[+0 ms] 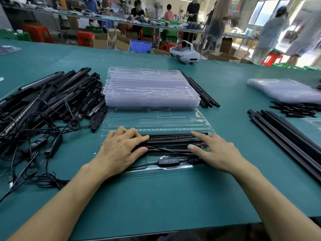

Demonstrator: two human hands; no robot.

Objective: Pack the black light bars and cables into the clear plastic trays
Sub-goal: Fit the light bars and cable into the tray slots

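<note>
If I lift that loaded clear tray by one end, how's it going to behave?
Probably floppy: the clear tray looks thin, and its near edge ripples. It may sag in the middle under the light bars. The controller seems only laid in its pocket, so it could slide out.

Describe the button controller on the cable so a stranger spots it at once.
Start at the green table, then find the clear tray under the left hand and right hand. Along its near edge lies a black oval controller; unlike the long bars beside it, it is short with four small buttons.
</note>
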